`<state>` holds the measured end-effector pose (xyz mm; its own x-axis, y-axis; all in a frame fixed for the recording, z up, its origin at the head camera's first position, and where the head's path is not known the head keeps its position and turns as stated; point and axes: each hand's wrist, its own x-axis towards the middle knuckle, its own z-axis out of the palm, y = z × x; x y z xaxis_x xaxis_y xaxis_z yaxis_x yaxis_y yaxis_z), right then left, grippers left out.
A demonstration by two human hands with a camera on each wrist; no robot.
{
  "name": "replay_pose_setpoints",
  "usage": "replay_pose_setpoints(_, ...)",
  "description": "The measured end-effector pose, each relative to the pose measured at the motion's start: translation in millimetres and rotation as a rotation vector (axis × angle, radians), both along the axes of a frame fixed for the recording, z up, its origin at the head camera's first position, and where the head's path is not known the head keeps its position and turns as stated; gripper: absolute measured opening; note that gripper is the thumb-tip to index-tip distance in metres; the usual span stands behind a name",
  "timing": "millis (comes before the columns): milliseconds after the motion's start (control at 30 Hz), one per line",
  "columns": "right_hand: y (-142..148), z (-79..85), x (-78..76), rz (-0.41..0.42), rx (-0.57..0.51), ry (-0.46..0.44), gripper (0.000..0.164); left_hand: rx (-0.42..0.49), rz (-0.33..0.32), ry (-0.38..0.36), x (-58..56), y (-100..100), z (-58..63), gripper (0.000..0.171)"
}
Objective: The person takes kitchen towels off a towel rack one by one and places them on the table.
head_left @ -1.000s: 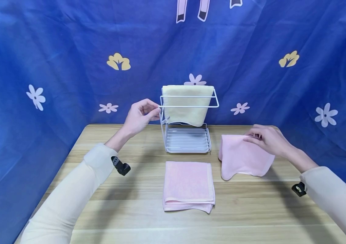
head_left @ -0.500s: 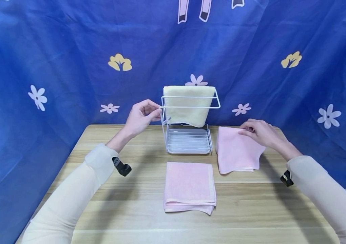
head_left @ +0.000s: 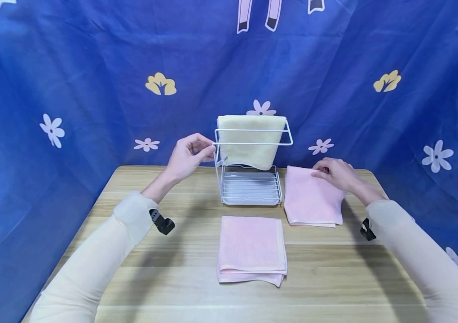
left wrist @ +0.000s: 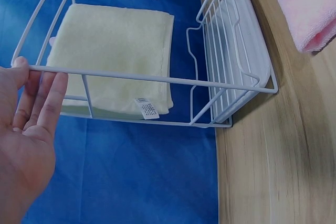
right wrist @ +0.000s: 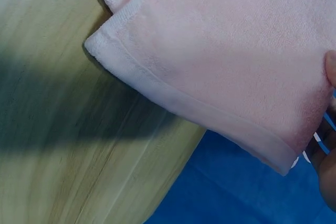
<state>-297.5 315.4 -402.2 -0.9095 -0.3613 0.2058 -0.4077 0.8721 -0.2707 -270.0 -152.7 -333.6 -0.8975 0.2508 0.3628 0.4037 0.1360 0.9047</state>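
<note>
On wood-grain table (head_left: 334, 269): white wire rack (head_left: 253, 143). On rack, toward rear: folded pale-yellow cloth towel (head_left: 247, 154). Before rack, on table: folded square pink cloth towel (head_left: 252, 244). Right of rack: second folded pink cloth towel (head_left: 311, 195), right hand (head_left: 336, 174) at top edge. At rack's left: left hand (head_left: 188, 154). Behind table: blue fabric curtain (head_left: 91, 54).

The place looked like a curtained-off tabletop booth, in what sort of building could not be told, for royal-blue cloth (head_left: 196, 54) printed with white many-petalled flowers (head_left: 52, 130) and yellow bushes (head_left: 160, 84) hung behind and along both sides of a pale wood-grain, round-cornered table (head_left: 334, 269).
</note>
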Motion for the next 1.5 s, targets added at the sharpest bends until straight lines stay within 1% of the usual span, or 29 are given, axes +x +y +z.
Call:
replay_pose_setpoints(200,-4.3,-5.9,-7.4,-0.005,0.006,-0.024,0.017,0.005,0.004,0.007,1.3,0.2,-0.6,0.025)
replay_pose_setpoints(467,-7.0,-16.8,-17.1,-0.006,0.011,-0.057,0.016,0.0,0.008,0.009,1.5,1.0,-0.5,0.02)
replay_pose_setpoints(633,-10.0,-20.8,-23.7,-0.004,0.031,-0.074,0.019,0.0,0.014,0.022,-0.6,0.4,-1.3,0.016)
replay_pose_setpoints(867,-13.6,-27.7,-32.5,-0.024,0.053,-0.109,0.023,0.0,0.011,0.026,-0.6,-0.2,-0.9,0.018)
replay_pose_setpoints(1067,-15.1,-31.3,-36.8,-0.024,0.084,-0.135,0.023,-0.002,0.011,0.025,-0.3,-0.3,-1.3,0.019)
replay_pose_setpoints(1233,-15.8,-30.9,-36.1,-0.032,0.092,-0.142,0.024,-0.009,0.013,0.025,-0.1,-0.8,-1.6,0.022)
replay_pose_setpoints(1333,-15.5,-27.2,-34.1,-0.032,0.082,-0.136,0.025,-0.006,0.006,0.021,-0.2,-0.2,-1.2,0.025)
replay_pose_setpoints(1500,-16.0,-14.2,-29.3,-0.042,0.032,-0.091,0.027,-0.012,0.005,0.028,-0.3,0.0,-0.7,0.022)
